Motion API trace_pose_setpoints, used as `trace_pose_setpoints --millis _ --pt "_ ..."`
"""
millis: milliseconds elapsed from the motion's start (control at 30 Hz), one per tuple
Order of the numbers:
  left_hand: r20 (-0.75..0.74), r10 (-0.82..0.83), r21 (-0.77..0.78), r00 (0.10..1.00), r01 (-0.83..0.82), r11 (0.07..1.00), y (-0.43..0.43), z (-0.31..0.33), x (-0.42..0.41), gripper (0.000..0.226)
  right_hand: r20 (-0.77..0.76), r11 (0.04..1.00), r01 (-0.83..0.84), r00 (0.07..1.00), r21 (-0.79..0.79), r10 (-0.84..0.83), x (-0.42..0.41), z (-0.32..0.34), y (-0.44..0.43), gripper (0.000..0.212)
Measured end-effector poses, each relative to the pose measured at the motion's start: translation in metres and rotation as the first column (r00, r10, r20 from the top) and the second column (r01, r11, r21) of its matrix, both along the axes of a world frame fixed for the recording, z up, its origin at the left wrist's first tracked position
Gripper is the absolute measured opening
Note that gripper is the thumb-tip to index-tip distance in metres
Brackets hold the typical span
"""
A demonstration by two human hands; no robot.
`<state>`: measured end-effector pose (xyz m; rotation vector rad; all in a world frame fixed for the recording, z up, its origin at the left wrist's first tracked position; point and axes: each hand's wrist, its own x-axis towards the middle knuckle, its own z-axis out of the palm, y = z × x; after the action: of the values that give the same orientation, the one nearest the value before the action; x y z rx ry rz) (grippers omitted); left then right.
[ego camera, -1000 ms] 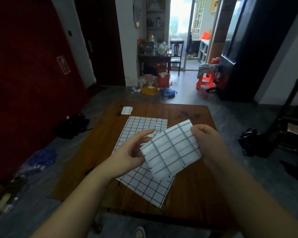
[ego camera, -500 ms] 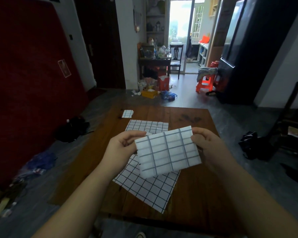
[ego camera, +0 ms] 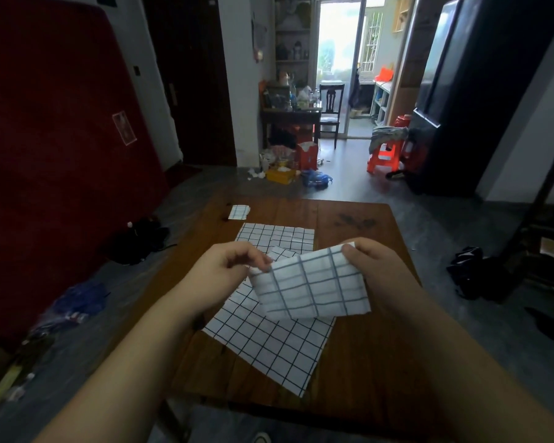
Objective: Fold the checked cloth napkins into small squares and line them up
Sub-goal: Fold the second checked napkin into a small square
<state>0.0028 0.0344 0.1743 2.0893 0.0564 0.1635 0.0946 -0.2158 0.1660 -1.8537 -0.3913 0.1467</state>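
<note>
Head view: 2 hands hold 1 folded napkin [ego camera: 314, 287] in the air above the middle of the table [ego camera: 365, 356]. The left hand [ego camera: 231, 270] pinches the napkin's upper left corner between thumb and curled fingertips. The right hand [ego camera: 378, 266] pinches the upper right corner, fingers curled over the top edge. The napkin is white with a grey-blue check, hangs as a wide rectangle, and tilts so that its right end sits higher than its left. Below it, a near flat napkin [ego camera: 269, 346], white with a thin black grid, lies spread on the table at an angle, with 1 corner close to the near edge. A far flat napkin [ego camera: 275, 235] with the same black grid lies beyond it toward the far edge; the 2 meet behind the hands, and which lies on top cannot be told. A small folded square [ego camera: 238, 212] with blue lines lies alone at the far left corner, apart from the flat napkins. A dark stain [ego camera: 352, 220] marks the wood near the far right corner.
</note>
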Motion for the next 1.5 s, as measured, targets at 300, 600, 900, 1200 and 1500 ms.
trace_pose_setpoints --millis 300,600,900,1200,1500 --pt "0.075 -0.13 0.269 0.989 0.105 0.957 -0.063 0.016 0.029 0.009 0.263 0.973 -0.068 0.956 -0.218 0.126 -0.007 0.004 0.004 0.017" --pt "0.091 -0.07 0.122 0.993 0.059 0.991 -0.077 0.016 0.026 0.003 0.259 0.997 0.009 0.966 -0.082 0.013 -0.01 0.002 -0.013 0.009" --pt "0.167 -0.002 0.074 0.986 -0.01 0.997 -0.098 0.014 0.03 0.006 0.345 0.991 0.017 0.938 -0.135 0.031 -0.016 0.001 -0.014 0.011" --pt "0.131 0.188 -0.002 0.973 -0.19 0.982 -0.092 0.019 0.031 0.007 0.269 0.975 0.049 0.963 -0.215 0.011 -0.014 -0.012 -0.04 0.014" --pt "0.085 0.164 0.056 0.983 -0.169 0.984 -0.1 0.013 0.03 0.007 0.44 0.915 0.141 0.897 -0.377 0.043 -0.013 -0.012 -0.042 0.008"
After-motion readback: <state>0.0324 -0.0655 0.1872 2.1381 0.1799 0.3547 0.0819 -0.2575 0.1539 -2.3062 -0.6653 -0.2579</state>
